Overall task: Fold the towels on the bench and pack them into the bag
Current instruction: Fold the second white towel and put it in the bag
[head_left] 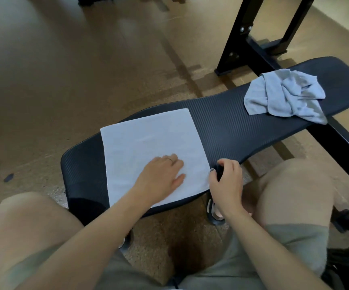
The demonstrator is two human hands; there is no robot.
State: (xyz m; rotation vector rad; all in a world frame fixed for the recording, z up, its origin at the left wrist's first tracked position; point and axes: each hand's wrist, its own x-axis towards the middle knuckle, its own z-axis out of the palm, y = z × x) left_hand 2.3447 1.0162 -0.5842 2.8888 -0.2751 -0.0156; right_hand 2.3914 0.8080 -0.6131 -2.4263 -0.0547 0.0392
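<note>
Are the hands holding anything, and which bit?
The right hand pinches the flat white towel at its near right edge. The left hand holds nothing; it lies flat on that towel.

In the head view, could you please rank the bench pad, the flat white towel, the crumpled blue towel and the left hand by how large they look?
1. Bench pad
2. Flat white towel
3. Crumpled blue towel, though it lies farther from the camera, so its true size against the white one is unsure
4. Left hand
</note>
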